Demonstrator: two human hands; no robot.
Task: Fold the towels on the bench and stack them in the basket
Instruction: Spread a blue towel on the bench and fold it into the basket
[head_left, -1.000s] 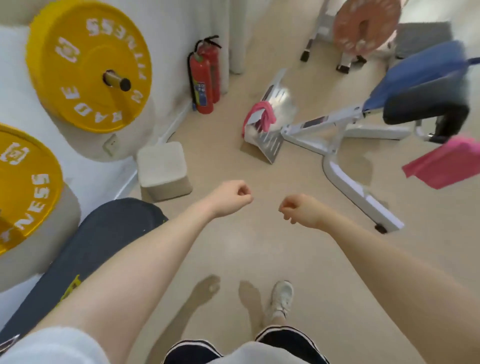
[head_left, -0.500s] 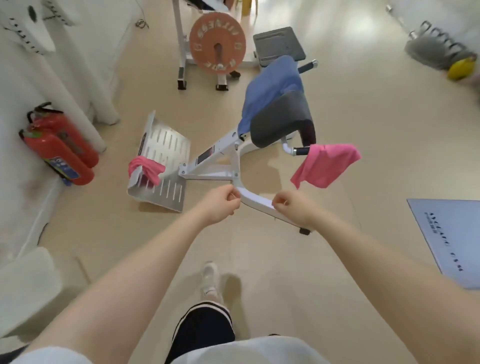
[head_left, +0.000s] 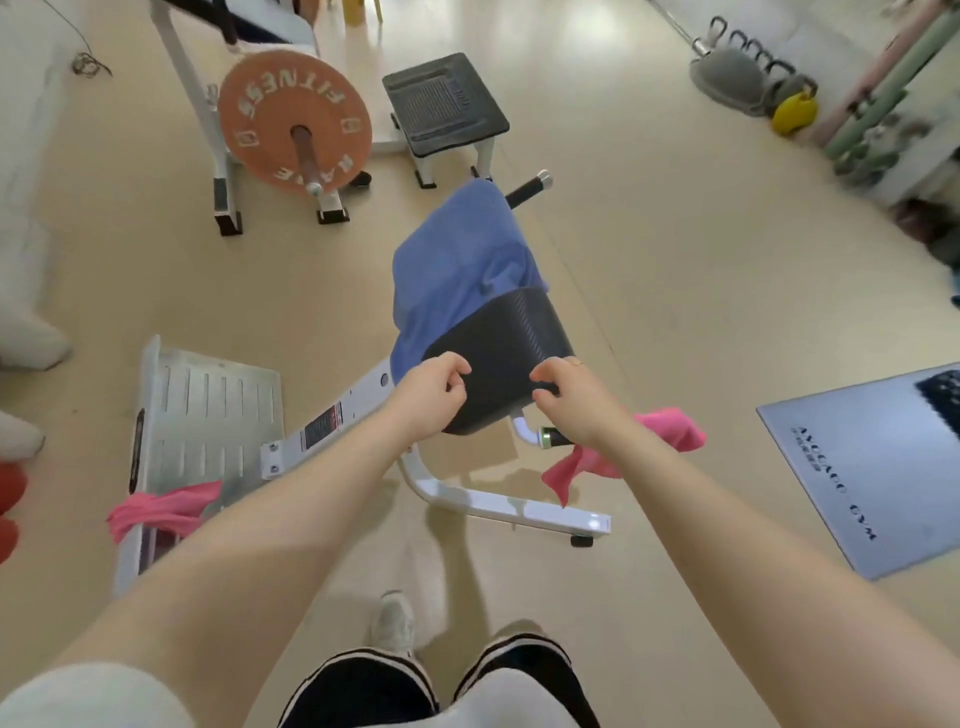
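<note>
Hands are reaching over the black padded bench (head_left: 498, 358): the left hand (head_left: 431, 392) and right hand (head_left: 563, 395), fingers loosely curled and grasping nothing, are likely heading for the crumpled blue towel (head_left: 457, 265) draped over its far end. A pink towel (head_left: 670, 434) is hanging off the bench's right handle; another pink cloth (head_left: 156, 512) is lying on the footplate corner. No basket is showing.

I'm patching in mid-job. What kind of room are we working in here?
Most likely a gym. An orange weight plate marked FITNESS sits on a rack, kettlebells line the far wall, and the padded exercise bench just ahead has a blue towel draped over it.
</note>
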